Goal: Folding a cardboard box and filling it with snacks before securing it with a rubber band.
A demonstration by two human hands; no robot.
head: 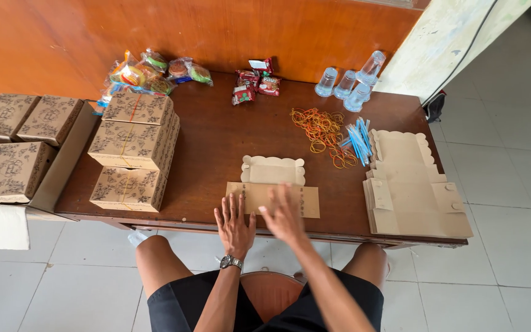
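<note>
Your left hand (235, 222) and right hand (284, 215) press flat, each grip released, on the unfolded cardboard box (273, 184) at the brown wooden table's (216, 147) near edge, above a grey tiled floor (499, 154).

Both hands flat on unfolded box blank (273, 184) at near edge of wooden surface (216, 141): left hand (235, 226) w/ wristwatch, right hand (285, 216) just beside it. Stack of flat blanks (410, 190) to right; rubber bands (322, 130) and blue straws (358, 139) behind; folded boxes (131, 150) stacked left.
</note>
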